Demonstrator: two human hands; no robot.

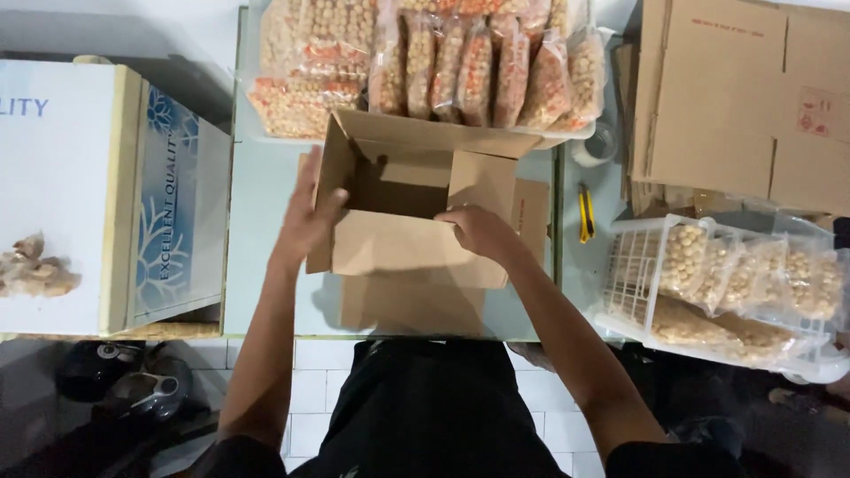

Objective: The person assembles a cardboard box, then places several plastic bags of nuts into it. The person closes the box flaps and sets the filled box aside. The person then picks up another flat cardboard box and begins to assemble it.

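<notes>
So from my feed, both hands are on the open cardboard box (416, 208) sitting mid-table (266, 186). My left hand (305, 221) lies flat against the box's left flap, fingers together and stretched out, thumb hooked over the edge. My right hand (474, 228) grips the near wall's top edge, fingers curled over it. Bags of round snacks (425, 62) are stacked just behind, a yellow cutter (585, 212) off to the right near a white basket (629, 265).
</notes>
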